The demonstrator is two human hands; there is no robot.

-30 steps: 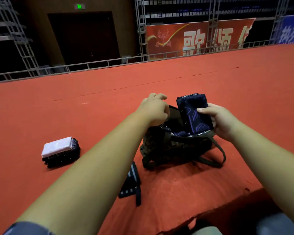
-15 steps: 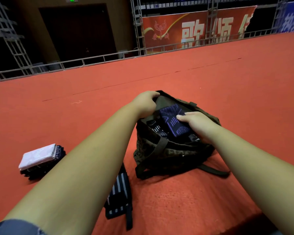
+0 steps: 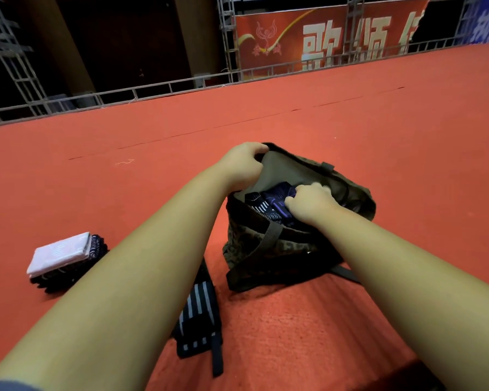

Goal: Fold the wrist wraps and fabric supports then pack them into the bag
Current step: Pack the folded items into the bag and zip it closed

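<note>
The rim of the olive camouflage fabric bag is gripped by the left hand. Inside the bag, a folded navy patterned fabric support is held by the curled fingers of the right hand. A black grey-striped wrist wrap lies on the red carpet just beside the bag; a folded fabric stack topped with white cloth sits well apart, to the left.

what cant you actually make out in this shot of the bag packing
Head view only:
- What the bag holds: the right hand and the near rim hide most of it.
- Right hand's fingers: blurred, so whether they grip the patterned fabric is unclear.
- Striped wrist wrap: partly behind the left forearm.
- Folded stack: dark layers under the white top, too dim to count.
</note>
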